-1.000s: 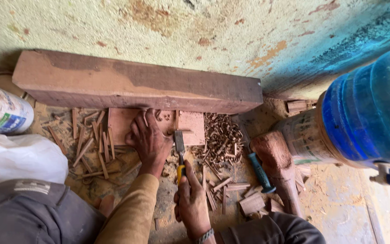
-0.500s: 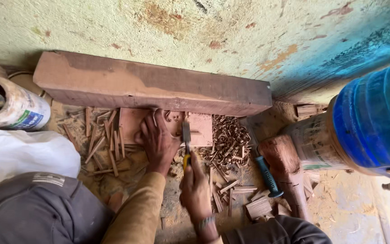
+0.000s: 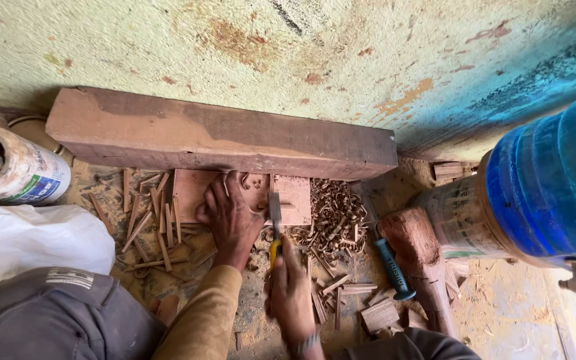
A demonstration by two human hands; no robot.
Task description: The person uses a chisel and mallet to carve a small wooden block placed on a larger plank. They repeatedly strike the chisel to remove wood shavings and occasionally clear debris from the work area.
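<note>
Chisel with a yellow handle sits gripped in the right hand, its blade on a flat wooden board. Beside the chisel, the left hand presses flat on that board. Beyond the board lies a thick wooden beam.

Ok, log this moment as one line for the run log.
left hand flat on small reddish wooden board | right hand grips yellow-handled chisel, blade on board | curled wood shavings beside
</note>
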